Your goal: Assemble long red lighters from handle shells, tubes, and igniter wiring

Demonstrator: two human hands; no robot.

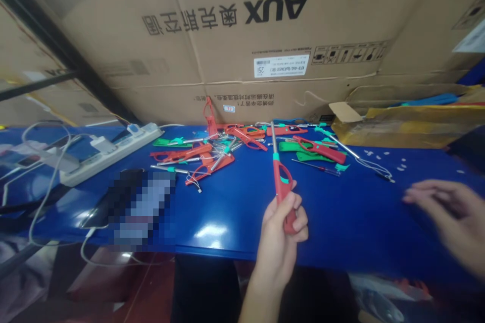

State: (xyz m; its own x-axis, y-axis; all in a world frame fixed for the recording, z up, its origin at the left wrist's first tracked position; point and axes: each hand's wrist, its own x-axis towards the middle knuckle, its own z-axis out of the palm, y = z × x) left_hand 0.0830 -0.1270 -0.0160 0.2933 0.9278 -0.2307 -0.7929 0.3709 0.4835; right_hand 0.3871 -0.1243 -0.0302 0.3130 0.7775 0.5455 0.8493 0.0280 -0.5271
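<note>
My left hand (282, 222) is wrapped around the red handle of a long-neck lighter (282, 181), held upright above the blue table. The lighter has a metal tube, a green collar and a green trigger. My right hand (450, 217) is at the right, apart from the lighter, with thumb and forefinger pinched together; whatever may be between them is too small to make out. Beyond the hands lie red lighter casings (322, 150), green casings (290, 147) and metal tubes with green collars and white wires (343, 146). A thin screwdriver (318, 167) lies near them.
A cardboard box with yellow tape (401, 126) stands at the back right. Small white scraps (402, 161) lie before it. At the left are a power strip (113, 154) with cables, a dark phone (113, 197) and a blurred-out item (146, 207). Large cardboard (227, 60) walls the back.
</note>
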